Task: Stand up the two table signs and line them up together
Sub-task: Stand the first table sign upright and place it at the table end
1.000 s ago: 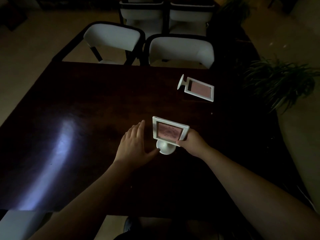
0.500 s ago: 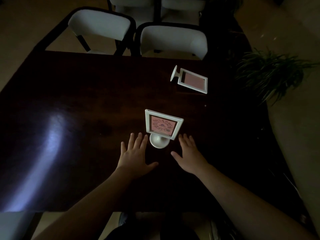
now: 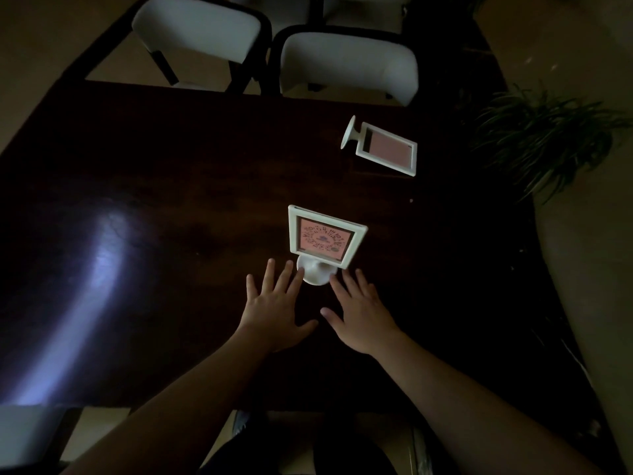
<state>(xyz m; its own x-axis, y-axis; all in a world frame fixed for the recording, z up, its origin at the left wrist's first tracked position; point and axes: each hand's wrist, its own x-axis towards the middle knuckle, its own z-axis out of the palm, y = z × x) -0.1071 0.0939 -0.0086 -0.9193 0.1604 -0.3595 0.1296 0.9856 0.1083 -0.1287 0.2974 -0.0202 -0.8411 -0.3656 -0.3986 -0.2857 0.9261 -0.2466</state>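
Note:
A white-framed table sign with a pink card (image 3: 323, 238) stands upright on its round base near the middle of the dark wooden table (image 3: 137, 200). A second sign of the same kind (image 3: 385, 148) lies flat farther back to the right, its base pointing left. My left hand (image 3: 274, 310) rests flat on the table, fingers spread, its fingertips touching the left side of the standing sign's base. On the other side of the base, my right hand (image 3: 359, 313) lies flat with spread fingers, the tips at the base's right edge. Neither hand holds anything.
Two white-cushioned chairs (image 3: 346, 63) with black frames stand at the table's far edge. A leafy green plant (image 3: 541, 138) sits off the table's right side. A bright light reflection (image 3: 92, 286) marks the left of the tabletop.
My right hand let go of the near sign's frame and came down flat beside its base. The sign now stands upright and free. My left hand slid closer to the base.

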